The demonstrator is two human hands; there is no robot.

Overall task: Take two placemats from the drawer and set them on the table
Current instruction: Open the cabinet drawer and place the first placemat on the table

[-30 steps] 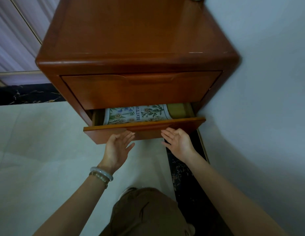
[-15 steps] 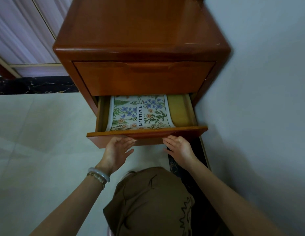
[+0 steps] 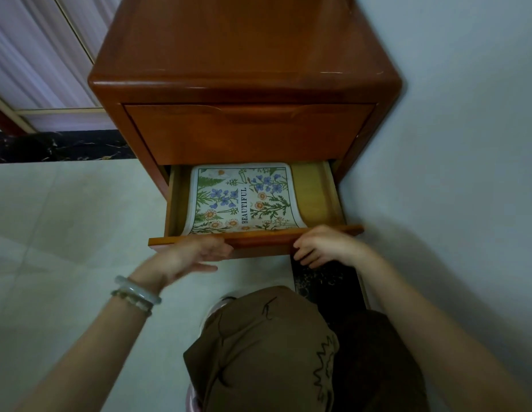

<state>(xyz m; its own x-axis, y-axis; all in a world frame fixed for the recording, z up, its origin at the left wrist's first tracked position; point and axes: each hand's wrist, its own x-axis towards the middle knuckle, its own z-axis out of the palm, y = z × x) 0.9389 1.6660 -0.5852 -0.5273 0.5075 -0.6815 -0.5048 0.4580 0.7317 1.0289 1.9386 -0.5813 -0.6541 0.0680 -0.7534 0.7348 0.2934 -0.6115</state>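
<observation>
A floral placemat (image 3: 244,200) printed with the word BEAUTIFUL lies flat in the open lower drawer (image 3: 259,237) of a wooden nightstand (image 3: 244,69). It fills the drawer's left and middle part. Only this top mat shows, and anything under it is hidden. My left hand (image 3: 193,255) is at the left half of the drawer front, fingers hooked on its lower edge, thumb spread. My right hand (image 3: 324,245) curls over the right half of the drawer front. Neither hand touches the mat.
The upper drawer (image 3: 247,135) is closed. A pale wall (image 3: 452,144) runs close along the nightstand's right side. Light floor tiles (image 3: 65,233) lie to the left, with a dark marble strip (image 3: 59,145) and a curtain (image 3: 26,55) behind. My knee in brown cloth (image 3: 267,352) is below the drawer.
The lower drawer has slid further out toward me, uncovering most of the floral placemat. Both hands stayed on the drawer front and came back with it.
</observation>
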